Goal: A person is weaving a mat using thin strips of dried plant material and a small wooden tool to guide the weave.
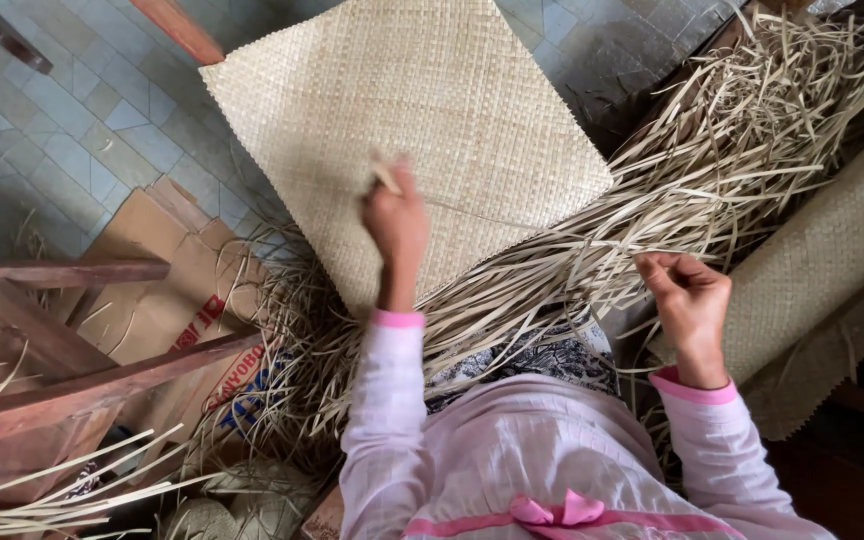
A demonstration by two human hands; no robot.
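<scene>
A pale woven straw mat [422,110] lies tilted on the floor in front of me, with many loose unwoven strips [652,190] trailing off its near edge to the right. My left hand [395,222] rests over the mat's lower part, fingers pinched on a single straw strip [385,175] that sticks up from it. My right hand [687,292] is curled around a few thin loose strips at the mat's right fringe. Both arms wear pink sleeves.
A rolled woven mat [832,260] lies at the right. Flattened brown cardboard [167,290] sits at the left on blue-grey floor tiles [72,130]. Reddish wooden bars [62,390] cross the lower left, with more loose strips [42,500] beneath them.
</scene>
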